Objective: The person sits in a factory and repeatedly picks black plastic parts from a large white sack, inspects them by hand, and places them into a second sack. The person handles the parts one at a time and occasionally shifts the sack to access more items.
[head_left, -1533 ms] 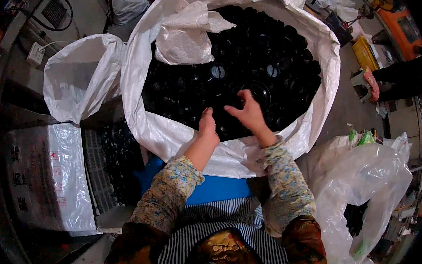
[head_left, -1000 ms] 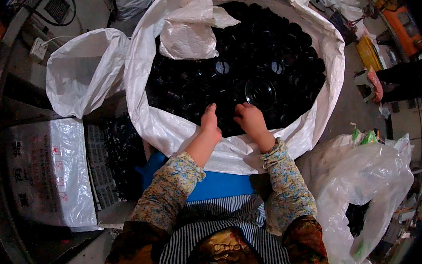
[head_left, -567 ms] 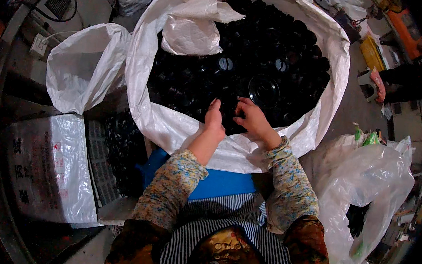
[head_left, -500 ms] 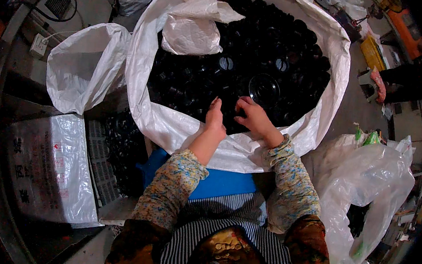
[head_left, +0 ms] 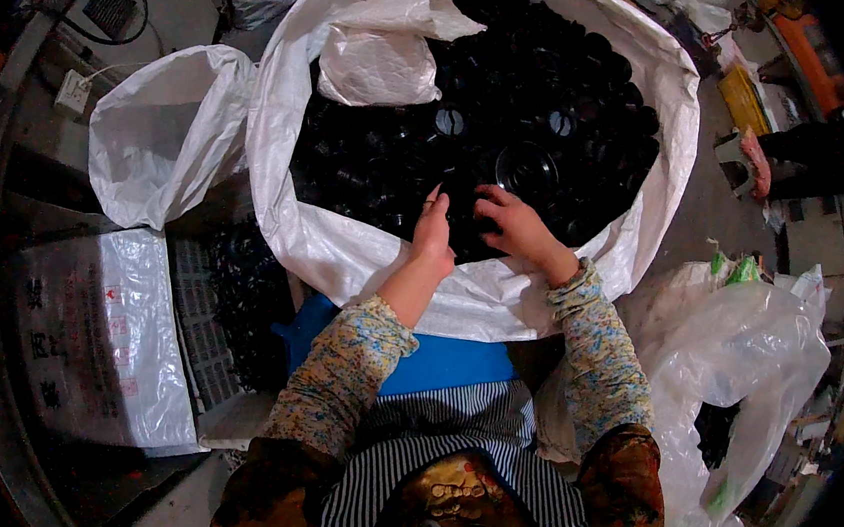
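A big white woven sack stands open in front of me, filled with small black round plastic parts. Just inside its near rim, my left hand is closed with the thumb up. Whatever its fingers hold is lost against the black pile. A short gap to the right, my right hand reaches in with bent fingers, facing the left one. Dark parts lie between the two hands, and I cannot make out which of them is gripped. Just beyond the right hand, a larger black ring-shaped part rests on the pile.
A crumpled white bag lies on the pile. To the left are an open, slack white sack and a flat silvery sack. Clear plastic bags stand at right. Another person's foot shows at far right.
My right hand has shifted slightly right, its fingers a little higher over the pile. The left hand stays nearly in place. The whole view has moved slightly.
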Tool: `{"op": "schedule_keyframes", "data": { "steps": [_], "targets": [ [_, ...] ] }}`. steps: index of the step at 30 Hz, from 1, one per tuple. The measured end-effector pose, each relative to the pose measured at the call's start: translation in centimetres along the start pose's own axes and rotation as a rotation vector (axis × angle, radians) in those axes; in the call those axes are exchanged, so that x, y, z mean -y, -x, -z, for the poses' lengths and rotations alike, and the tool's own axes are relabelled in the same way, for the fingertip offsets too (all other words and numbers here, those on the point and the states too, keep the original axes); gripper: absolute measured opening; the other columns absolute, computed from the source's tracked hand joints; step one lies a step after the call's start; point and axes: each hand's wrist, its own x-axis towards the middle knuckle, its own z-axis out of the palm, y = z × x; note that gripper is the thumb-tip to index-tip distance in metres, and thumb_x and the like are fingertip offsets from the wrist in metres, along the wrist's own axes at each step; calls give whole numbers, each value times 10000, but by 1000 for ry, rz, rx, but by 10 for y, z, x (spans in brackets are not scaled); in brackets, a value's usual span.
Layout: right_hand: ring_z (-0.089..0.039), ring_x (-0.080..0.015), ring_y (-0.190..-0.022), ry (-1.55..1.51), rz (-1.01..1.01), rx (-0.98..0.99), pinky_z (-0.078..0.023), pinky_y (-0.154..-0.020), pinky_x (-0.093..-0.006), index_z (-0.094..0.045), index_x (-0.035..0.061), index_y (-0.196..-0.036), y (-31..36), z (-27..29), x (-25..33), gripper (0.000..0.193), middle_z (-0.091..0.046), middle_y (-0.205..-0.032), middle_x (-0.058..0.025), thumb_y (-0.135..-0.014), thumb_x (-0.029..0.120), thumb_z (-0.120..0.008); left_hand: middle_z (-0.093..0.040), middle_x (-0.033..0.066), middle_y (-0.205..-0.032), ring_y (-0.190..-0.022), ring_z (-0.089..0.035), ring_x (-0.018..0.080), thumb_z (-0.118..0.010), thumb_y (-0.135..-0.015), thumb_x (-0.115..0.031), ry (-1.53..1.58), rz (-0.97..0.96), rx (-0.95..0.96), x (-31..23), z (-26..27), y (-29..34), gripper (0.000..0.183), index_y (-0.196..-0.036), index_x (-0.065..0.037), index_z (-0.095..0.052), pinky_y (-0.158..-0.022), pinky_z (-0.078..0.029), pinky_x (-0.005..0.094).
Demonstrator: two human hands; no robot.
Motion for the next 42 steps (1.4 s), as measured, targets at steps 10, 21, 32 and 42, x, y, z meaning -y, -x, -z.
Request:
{"op": "schedule_keyframes", "data": {
  "steps": [10, 21, 32, 42],
  "targets": [
    [-563, -383, -982, -163, -115, 16, -473, -824, -411, -474, 78, -1272, -7, 1, 7, 662, -568, -1101, -210, -694, 236, -756, -508, 39, -1261, -1120, -522, 228, -340, -988, -315, -25, -25, 14, 6, 4, -3, 378, -1349, -211, -376, -900, -464, 419],
    [-636, -210, -698, -1010, -886, -52, -539, -576, -309, -508, -42, -1149, -10, 11, 32, 512, -625, -894, -125, -896, 398, -567, -436, 33, -1317, -1153, -443, 199, -417, -959, -415, -382, -169, 67, -9, -9, 24, 430, -1353, -244, -394, -888, -430, 403],
    [-549, -162, -1013, -697, -698, -471, -467, -842, -291, -418, 88, -1339, 139, 148, 117, 480, -531, -1224, -56, -900, 223, -558, -519, 57, -1216, -1099, -513, 211, -520, -929, -300, -147, -136, 16, -57, 6, 44, 315, -1175, -103, -519, -905, -423, 350],
    [-534, -340, -1040, 815, -764, -603, -425, -899, -415, -568, 76, -1146, 218, 170, 123, 481, -581, -1126, -142, -721, 229, -733, -570, 37, -1107, -988, -547, 161, -513, -923, -191, -156, -32, 57, -25, -6, 43, 212, -1111, -99, -554, -830, -448, 289]
  ]
}}
